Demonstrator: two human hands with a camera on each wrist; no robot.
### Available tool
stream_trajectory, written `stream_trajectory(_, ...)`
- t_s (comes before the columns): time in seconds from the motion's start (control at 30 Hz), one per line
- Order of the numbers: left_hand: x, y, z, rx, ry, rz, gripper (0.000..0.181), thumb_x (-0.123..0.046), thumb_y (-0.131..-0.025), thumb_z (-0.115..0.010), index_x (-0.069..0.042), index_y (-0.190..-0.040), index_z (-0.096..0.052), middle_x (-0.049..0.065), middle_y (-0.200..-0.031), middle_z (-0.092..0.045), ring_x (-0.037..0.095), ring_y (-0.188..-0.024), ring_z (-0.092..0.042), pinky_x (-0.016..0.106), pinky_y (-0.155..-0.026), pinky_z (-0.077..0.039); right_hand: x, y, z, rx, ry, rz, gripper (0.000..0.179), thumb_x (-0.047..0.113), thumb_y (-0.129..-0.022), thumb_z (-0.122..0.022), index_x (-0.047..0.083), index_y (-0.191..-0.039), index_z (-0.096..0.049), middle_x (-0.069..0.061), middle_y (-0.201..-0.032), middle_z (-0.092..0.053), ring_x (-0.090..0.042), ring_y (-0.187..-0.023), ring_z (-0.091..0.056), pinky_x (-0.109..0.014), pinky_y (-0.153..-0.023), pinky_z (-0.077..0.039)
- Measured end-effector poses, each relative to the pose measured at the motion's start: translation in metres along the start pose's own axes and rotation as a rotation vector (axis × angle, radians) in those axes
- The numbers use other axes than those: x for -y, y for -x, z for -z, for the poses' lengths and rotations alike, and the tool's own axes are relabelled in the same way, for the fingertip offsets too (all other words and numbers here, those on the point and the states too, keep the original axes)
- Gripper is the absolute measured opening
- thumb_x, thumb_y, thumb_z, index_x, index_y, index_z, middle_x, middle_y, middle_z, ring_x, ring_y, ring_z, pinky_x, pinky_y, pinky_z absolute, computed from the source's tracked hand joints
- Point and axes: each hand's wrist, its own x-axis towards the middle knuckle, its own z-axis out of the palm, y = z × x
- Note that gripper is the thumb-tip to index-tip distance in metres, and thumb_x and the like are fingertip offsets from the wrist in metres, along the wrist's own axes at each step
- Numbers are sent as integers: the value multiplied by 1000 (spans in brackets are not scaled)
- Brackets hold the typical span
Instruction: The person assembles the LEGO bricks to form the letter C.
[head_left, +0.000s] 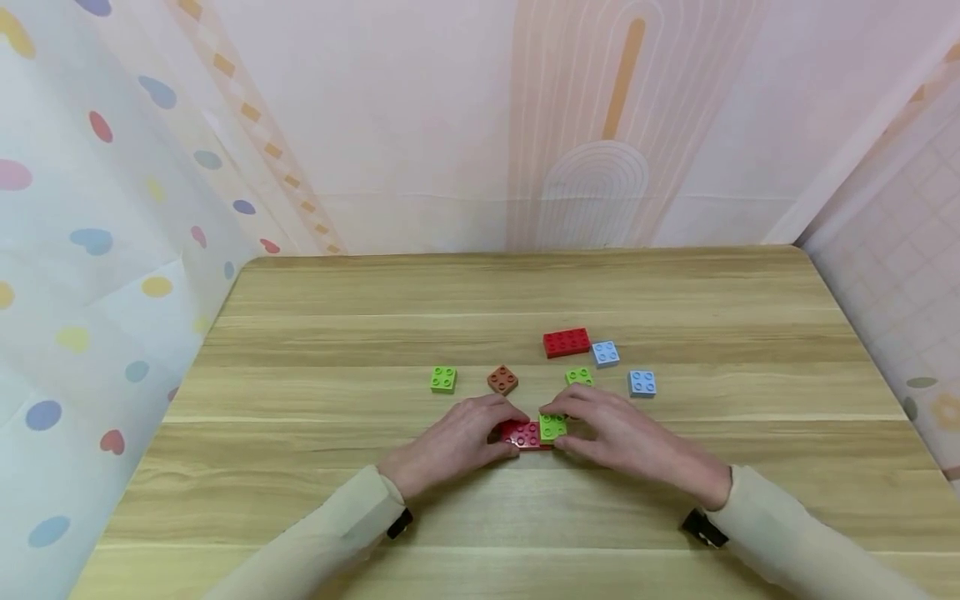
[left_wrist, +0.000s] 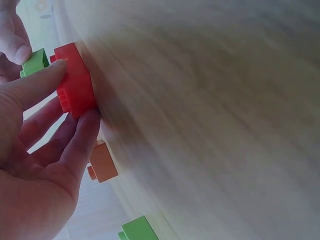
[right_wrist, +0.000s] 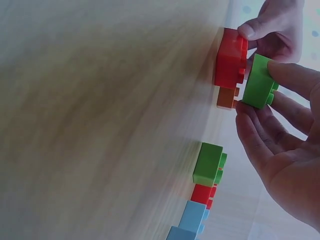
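Clerk: Start nearest the wearer.

Inspector: Pale sleeves (head_left: 787, 525), behind the fingers. A black item (head_left: 401, 523) sits at the left cuff, another (head_left: 705, 528) at the right.

Clerk: State of the left hand (head_left: 472, 433)?

Inspector: Pinching. Thumb on the near side of the gripped red brick (head_left: 522, 434), fingers on its far side. The brick lies between the two hands' fingertips, studs up.

Clerk: And the right hand (head_left: 618, 425)?

Inspector: Also pinching: thumb and fingers hold the lifted green brick (right_wrist: 257, 82) from opposite sides, above the red brick's right end. The right wrist view shows a narrow gap between the two bricks; full seating not observed.

Clerk: Beyond the fingers?

Inspector: On the table (head_left: 480, 533), a brown brick (head_left: 502, 380), turned cornerwise, just past the left fingers. Further left of those fingers, a second green brick (head_left: 443, 380). Just past the right fingers, partly covered by them, a third green brick (head_left: 579, 377); to their right, a blue brick (head_left: 642, 383).

Clerk: Furthest out?

Inspector: Past the right fingers, another blue brick (head_left: 605, 353), just beside an eight-stud red brick (head_left: 567, 342). Furthest from all fingers, a patterned backdrop (head_left: 420, 125).
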Motion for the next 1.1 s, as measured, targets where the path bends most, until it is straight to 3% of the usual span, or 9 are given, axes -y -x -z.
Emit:
stream_trajectory(0.37, 2, -1, -1, 1, 5, 5, 38, -27, -91, -74, -13, -124, -66, 0, -122, -64, 13, -112, -59, 35, -99, -47, -2, -2, -5, 11, -6, 21, 38, 22, -92, -74, 12, -127, -66, 7, -114, -58, -11, -94, -55, -25, -76, -52)
stream_trajectory(0.73, 4, -2, -2, -13, 18, -13, 36, -27, -91, -74, -12, -123, -67, 0, -121, -65, 14, -113, -59, 35, -99, -47, -2, -3, -3, 21, 46, 31, 38, 21, -91, -74, 10, -126, -67, 6, -112, -57, -11, -92, -54, -25, -74, -50)
stream_trajectory(1.1, 3, -2, -1, -8, 37, -23, 34, -26, -89, -77, -12, -119, -69, -2, -114, -66, 9, -101, -59, 29, -90, -50, 2, -4, -2, 53, 58, 14, 36, 21, -90, -75, 10, -124, -68, 7, -109, -56, -10, -88, -50, -23, -70, -49)
